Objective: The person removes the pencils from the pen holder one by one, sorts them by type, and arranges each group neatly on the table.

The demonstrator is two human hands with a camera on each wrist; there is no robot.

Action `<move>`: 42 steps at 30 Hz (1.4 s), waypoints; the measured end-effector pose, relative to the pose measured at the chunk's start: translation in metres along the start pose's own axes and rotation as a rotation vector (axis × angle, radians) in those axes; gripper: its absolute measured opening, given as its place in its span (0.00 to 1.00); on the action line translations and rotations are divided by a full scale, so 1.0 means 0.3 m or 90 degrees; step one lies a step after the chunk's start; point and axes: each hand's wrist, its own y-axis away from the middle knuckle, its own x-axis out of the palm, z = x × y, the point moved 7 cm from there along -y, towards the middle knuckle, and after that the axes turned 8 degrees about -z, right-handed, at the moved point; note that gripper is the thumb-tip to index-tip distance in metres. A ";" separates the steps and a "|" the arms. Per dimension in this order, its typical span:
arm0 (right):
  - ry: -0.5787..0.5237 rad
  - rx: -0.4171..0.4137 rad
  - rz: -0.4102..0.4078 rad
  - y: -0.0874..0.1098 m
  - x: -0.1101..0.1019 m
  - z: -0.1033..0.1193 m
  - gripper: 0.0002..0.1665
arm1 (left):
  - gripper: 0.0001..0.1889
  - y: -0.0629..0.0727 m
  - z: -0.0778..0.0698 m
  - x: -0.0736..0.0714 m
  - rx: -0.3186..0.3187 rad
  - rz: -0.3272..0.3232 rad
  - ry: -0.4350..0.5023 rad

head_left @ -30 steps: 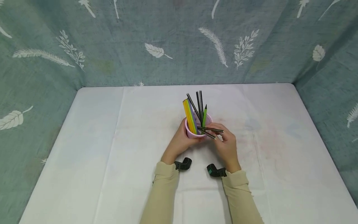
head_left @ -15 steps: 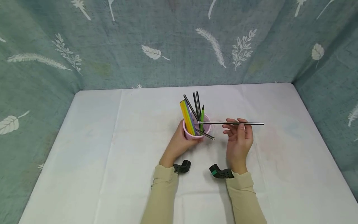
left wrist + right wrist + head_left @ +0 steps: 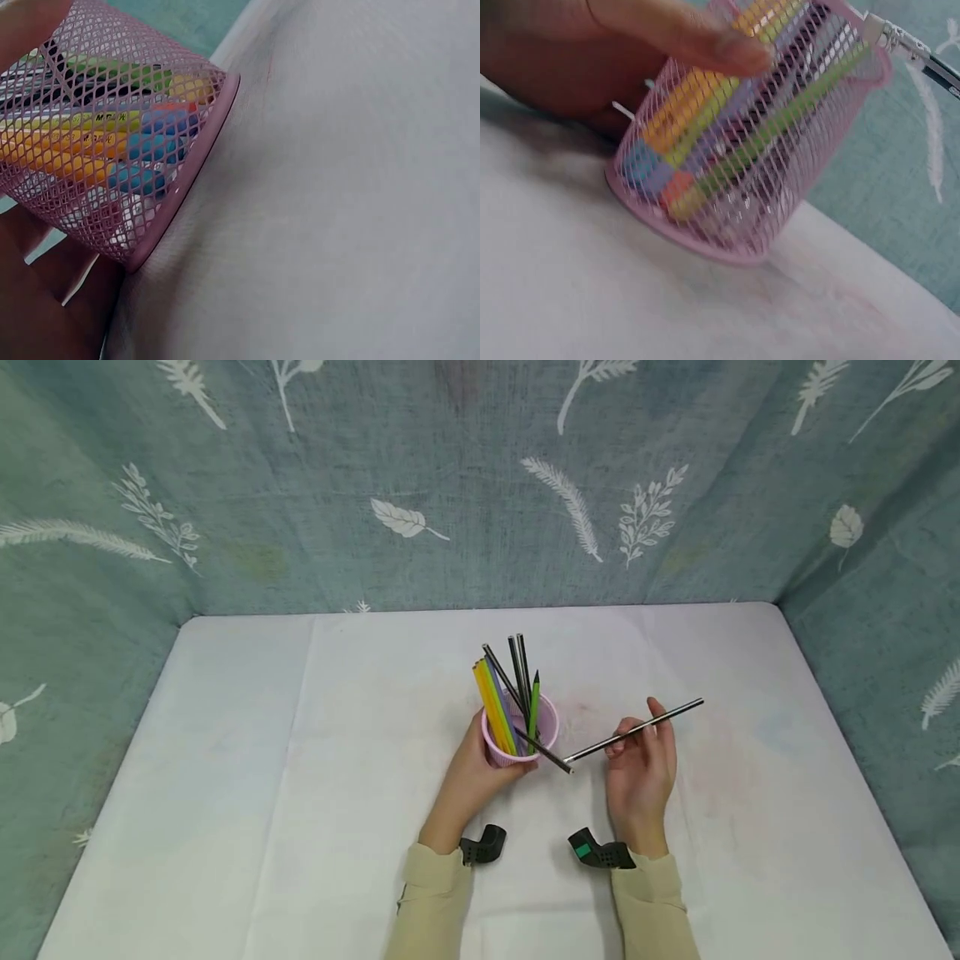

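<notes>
In the head view my left hand (image 3: 468,781) grips a pink mesh pencil cup (image 3: 553,718) near the table's middle. Several yellow pencils (image 3: 492,710), a green pencil (image 3: 534,706) and several black ones (image 3: 516,664) stand in it. Another black pencil (image 3: 555,762) slants out over the near rim. To the right, my right hand (image 3: 641,781) pinches a dark pencil (image 3: 678,711) between thumb and fingers, its silvery end pointing toward the cup. The right wrist view shows a white tip with a silver ferrule (image 3: 896,39) by the cup's mouth. Blue pencil ends (image 3: 156,148) show through the mesh.
A white cloth (image 3: 300,827) covers the table. Green-grey leaf-patterned fabric (image 3: 465,485) hangs behind it and along both sides. Each wrist wears a black camera mount, the left one (image 3: 483,845) and the right one (image 3: 600,850).
My right hand has drawn a dark pencil away from the cup to the right. The pencil has swung from level to slanting, silvery end lower left. My left hand keeps hold of the cup.
</notes>
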 end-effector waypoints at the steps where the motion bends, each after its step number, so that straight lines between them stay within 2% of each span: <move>1: -0.001 0.002 0.004 0.006 0.002 0.004 0.19 | 0.46 0.005 -0.007 -0.005 0.007 -0.004 -0.004; 5: 0.027 -0.008 0.012 0.023 -0.001 0.025 0.21 | 0.46 0.019 -0.033 -0.018 0.030 -0.014 -0.015; 11: 0.205 -0.044 -0.001 0.015 -0.004 0.053 0.23 | 0.47 0.024 -0.051 -0.024 0.026 -0.020 -0.015; 17: 0.337 0.006 -0.031 -0.023 -0.022 0.023 0.22 | 0.49 0.011 -0.046 -0.046 0.015 -0.028 -0.050; 23: 0.461 0.047 -0.027 -0.033 -0.024 -0.006 0.22 | 0.48 0.005 -0.035 -0.071 0.010 -0.037 -0.041; 29: 0.578 0.063 -0.039 -0.032 -0.038 0.003 0.23 | 0.47 -0.001 -0.035 -0.051 0.027 -0.028 -0.008; 34: 0.670 0.070 -0.066 -0.025 -0.082 0.010 0.24 | 0.45 0.012 -0.020 -0.026 0.030 -0.028 0.003; 36: 0.708 0.072 -0.061 -0.022 -0.099 0.004 0.23 | 0.45 0.021 -0.014 -0.021 0.030 -0.028 0.006; 42: 0.829 0.050 0.002 -0.024 -0.112 -0.015 0.25 | 0.44 0.018 -0.014 -0.013 0.035 -0.028 -0.007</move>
